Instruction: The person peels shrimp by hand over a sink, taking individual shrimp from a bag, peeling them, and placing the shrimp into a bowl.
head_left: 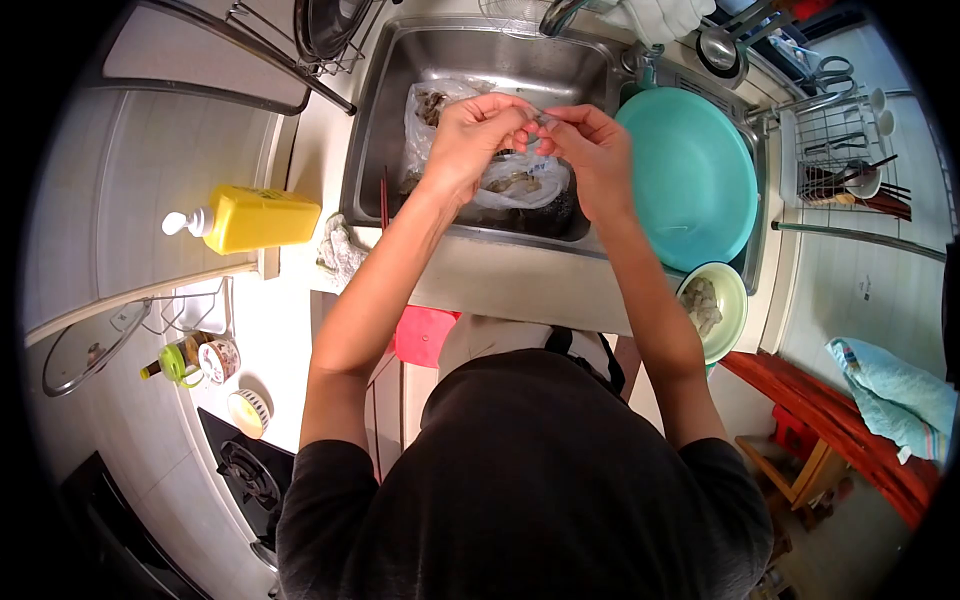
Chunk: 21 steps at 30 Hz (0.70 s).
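Above the sink (372,150), my left hand (474,142) and my right hand (592,155) meet, fingertips pinched together. Between them is a small greyish shrimp (541,118), mostly covered by the fingers. Below, a white plastic bag (550,186) lies spread in the sink with raw shrimp (514,184) in it. More of the bag's contents show left of my left hand. A pale green bowl (738,312) near my right forearm contains several grey, peeled-looking shrimp (703,306).
A large turquoise basin (690,180) sits over the sink's right side, close to my right hand. The faucet (562,15) is at the back. On the left are a yellow pump bottle (262,220) and a crumpled cloth (342,252). A dish rack (840,165) stands far right.
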{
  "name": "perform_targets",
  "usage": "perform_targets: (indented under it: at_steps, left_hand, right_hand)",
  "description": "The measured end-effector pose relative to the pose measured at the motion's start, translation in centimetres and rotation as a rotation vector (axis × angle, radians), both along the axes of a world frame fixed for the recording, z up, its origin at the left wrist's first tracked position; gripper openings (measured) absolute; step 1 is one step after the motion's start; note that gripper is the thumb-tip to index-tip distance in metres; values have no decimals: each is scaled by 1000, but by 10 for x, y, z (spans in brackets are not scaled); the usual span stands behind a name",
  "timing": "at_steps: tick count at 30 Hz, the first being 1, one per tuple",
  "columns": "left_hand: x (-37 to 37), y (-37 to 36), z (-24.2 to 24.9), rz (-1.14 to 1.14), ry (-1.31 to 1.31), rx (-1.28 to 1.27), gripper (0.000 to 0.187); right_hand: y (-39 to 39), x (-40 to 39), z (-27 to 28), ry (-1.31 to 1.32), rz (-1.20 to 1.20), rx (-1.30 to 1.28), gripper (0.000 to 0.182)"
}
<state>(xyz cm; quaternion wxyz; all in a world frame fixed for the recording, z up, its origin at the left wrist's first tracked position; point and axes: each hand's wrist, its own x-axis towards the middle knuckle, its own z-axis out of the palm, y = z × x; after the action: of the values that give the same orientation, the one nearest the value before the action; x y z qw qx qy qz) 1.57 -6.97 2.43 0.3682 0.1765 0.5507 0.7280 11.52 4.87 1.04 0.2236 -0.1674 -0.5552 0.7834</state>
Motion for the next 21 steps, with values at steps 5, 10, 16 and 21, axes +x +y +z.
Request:
perform_targets:
  at_steps: [5, 10, 16, 21]
  left_hand:
    - [-12, -3, -3, 127, -106, -63, 12]
    - [-7, -7, 14, -20, 123, -84, 17]
    - [-5, -4, 19, -86, 423, -205, 15]
    - [-2, -1, 17, -82, 526, -258, 11]
  right_hand:
    - [10, 6, 12, -30, 66, -230, 13]
    - [11, 7, 13, -58, 57, 36, 12]
    - [5, 6, 13, -70, 71, 153, 10]
    - [8, 9, 15, -110, 83, 131, 10]
